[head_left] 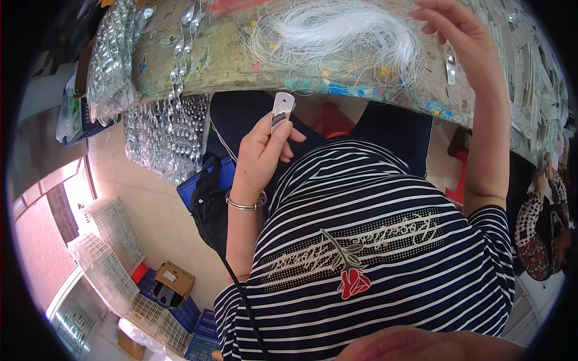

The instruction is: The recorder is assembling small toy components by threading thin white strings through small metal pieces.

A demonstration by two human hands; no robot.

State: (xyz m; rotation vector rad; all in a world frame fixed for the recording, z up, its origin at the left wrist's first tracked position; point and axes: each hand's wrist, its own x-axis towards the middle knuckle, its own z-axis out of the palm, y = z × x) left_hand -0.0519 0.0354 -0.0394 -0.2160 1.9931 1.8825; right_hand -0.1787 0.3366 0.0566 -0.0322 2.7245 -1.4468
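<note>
The left hand [262,146] pinches a small, flat, silver metal strip [280,111] with 1 hole, just before the near edge of the paint-flecked, grey-brown table [226,57]. The right hand [462,31], fingers loosely parted, hangs beside tangled, thin white strings [343,30].

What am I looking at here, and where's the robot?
There is no robot: these are a person's bare hands. The picture comes from a wide fisheye camera on that person's head, looking down, so straight edges bend near the rim. The left hand holds up a small flat metal piece with a hole near its top. The right hand is raised over the worn, paint-flecked table, with no object visible in it. On the table lie a bundle of white threads and another metal piece.
</note>
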